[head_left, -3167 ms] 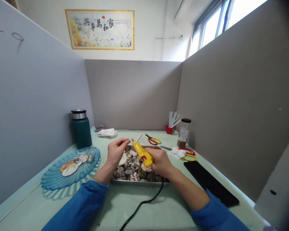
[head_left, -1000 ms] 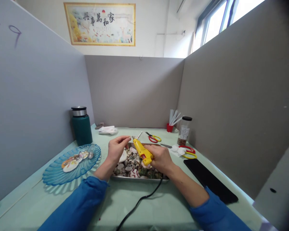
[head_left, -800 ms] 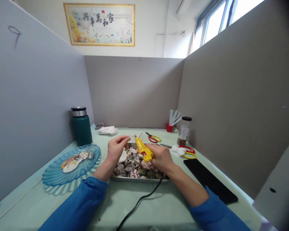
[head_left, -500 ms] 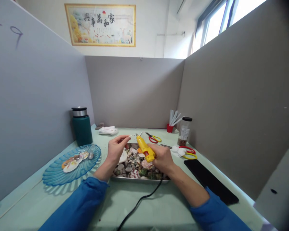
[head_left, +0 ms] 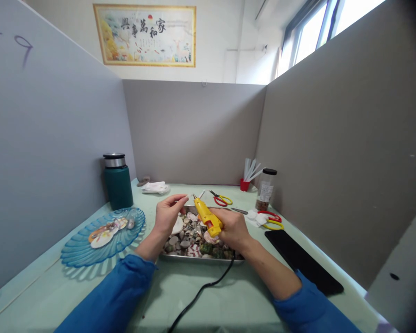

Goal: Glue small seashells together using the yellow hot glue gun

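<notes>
My right hand is wrapped round a yellow hot glue gun, whose metal nozzle points up and left. A black cord trails from it toward the front of the table. My left hand is pinched closed just left of the nozzle. Something tiny and pale seems to be at its fingertips, too small to name. Nozzle and fingertips are a small gap apart. Beneath both hands stands a metal tray full of seashells and stones. To the left, a blue scalloped glass plate bears several shells.
A green bottle stands at the left partition. Red-and-yellow scissors lie behind the tray, another pair to its right by white tissue. A red cup of glue sticks, a jar and a black slab are on the right.
The glue gun's nozzle has drawn away from my left fingertips to the right, then come slightly back toward them. My left hand has stayed pinched in nearly the same place.
</notes>
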